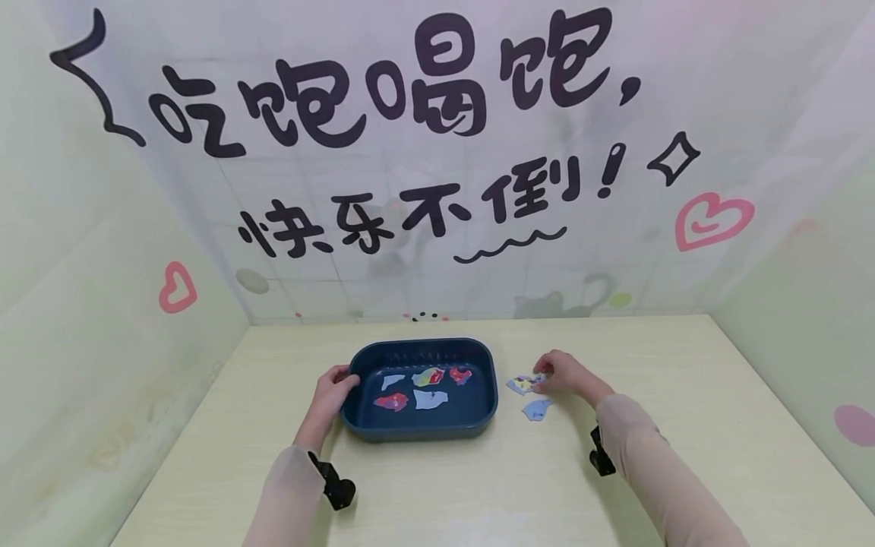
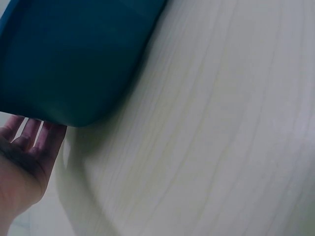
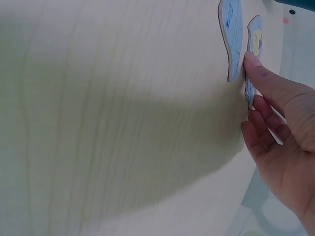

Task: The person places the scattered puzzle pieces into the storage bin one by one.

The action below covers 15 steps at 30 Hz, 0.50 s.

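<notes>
My left hand (image 1: pixel 335 391) grips the left end of a dark blue plastic basin (image 1: pixel 424 434), thumb over the rim. In the left wrist view, the fingers (image 2: pixel 49 140) reach behind the basin's outer wall (image 2: pixel 74 64). Several flat, irregular puzzle pieces lie inside, among them a red one (image 1: pixel 392 402) and a pale blue one (image 1: pixel 431 399). Right of the basin, my right hand (image 1: pixel 563 374) pinches a blue, yellow and purple puzzle piece (image 1: pixel 522 384) between thumb and fingers. Just nearer than that, a light blue puzzle piece (image 3: pixel 231 39) lies on the table.
Both hands work on a pale wood-grain table (image 1: pixel 437 494). A printed fabric backdrop (image 1: pixel 383 289) with large dark lettering stands along its far edge, and side panels (image 1: pixel 807 327) flank it. Black wrist devices (image 1: pixel 335 485) hang beneath the sleeves.
</notes>
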### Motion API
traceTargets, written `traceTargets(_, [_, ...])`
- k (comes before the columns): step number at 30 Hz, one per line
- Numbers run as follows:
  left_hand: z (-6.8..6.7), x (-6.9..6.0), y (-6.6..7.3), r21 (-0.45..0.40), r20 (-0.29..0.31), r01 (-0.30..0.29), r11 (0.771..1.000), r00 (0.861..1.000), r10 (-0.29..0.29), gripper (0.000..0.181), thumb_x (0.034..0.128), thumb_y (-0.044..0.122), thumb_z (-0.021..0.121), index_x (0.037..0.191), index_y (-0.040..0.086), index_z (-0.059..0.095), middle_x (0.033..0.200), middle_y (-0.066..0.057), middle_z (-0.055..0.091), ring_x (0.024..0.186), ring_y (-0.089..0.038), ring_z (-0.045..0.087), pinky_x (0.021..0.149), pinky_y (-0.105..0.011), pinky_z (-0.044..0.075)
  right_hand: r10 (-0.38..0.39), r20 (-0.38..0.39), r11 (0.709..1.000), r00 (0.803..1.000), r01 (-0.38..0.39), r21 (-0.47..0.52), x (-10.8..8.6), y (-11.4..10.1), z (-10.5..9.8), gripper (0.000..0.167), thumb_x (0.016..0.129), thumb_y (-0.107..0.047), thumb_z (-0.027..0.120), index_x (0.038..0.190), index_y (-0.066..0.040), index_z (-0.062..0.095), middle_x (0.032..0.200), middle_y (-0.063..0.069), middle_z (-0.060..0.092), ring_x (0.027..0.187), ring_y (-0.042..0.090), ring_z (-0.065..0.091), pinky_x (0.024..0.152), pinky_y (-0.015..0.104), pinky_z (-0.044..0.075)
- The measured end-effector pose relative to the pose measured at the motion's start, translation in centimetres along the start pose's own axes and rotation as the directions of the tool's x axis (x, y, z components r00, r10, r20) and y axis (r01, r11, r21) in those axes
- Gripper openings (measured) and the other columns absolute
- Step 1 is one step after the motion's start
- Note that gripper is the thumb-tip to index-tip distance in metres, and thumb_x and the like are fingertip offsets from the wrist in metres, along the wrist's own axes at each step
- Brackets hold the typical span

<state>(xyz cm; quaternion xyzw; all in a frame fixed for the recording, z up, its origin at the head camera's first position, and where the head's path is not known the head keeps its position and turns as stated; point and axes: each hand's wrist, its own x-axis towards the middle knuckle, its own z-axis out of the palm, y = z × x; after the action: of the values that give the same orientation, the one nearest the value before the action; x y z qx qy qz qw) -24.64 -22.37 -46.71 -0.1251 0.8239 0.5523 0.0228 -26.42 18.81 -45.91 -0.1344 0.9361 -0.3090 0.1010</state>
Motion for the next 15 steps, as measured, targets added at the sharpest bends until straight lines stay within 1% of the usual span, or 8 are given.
traceTargets(4, [0.00,0.00,0.03,0.000,-0.001,0.001,1.000,1.000,-0.001,0.041,0.0876,0.013,0.049,0.124,-0.006,0.045,0.121,-0.025,0.048,0.111,-0.032,0.045,0.099,-0.044,0.036,-0.005,0.017,1.000,1.000,0.006,-0.027,0.15,0.09,0.00,0.022,0.073,-0.010,0.074,0.089,0.000,0.064,0.088,0.009,0.060,0.084,0.019,0.054,0.084,0.038,0.046])
traceTargets(8, [0.04,-0.04,0.08,0.003,0.001,0.003,1.000,1.000,-0.003,0.042,0.0876,0.014,0.049,0.124,-0.005,0.045,0.122,-0.025,0.047,0.111,-0.032,0.045,0.100,-0.044,0.036,-0.024,0.038,0.999,0.999,0.026,-0.042,0.20,0.21,-0.03,0.016,0.074,-0.010,0.073,0.085,-0.002,0.065,0.084,0.007,0.059,0.080,0.018,0.052,0.080,0.036,0.046])
traceTargets(15, [0.06,-0.04,0.04,-0.006,0.000,0.010,1.000,1.000,-0.010,0.042,0.0874,0.013,0.048,0.125,-0.005,0.044,0.124,-0.025,0.047,0.113,-0.032,0.044,0.102,-0.045,0.034,-0.061,0.063,0.996,0.996,0.065,-0.062,0.32,0.47,-0.05,0.016,0.075,-0.011,0.072,0.083,-0.001,0.063,0.081,0.006,0.058,0.077,0.016,0.051,0.075,0.032,0.044])
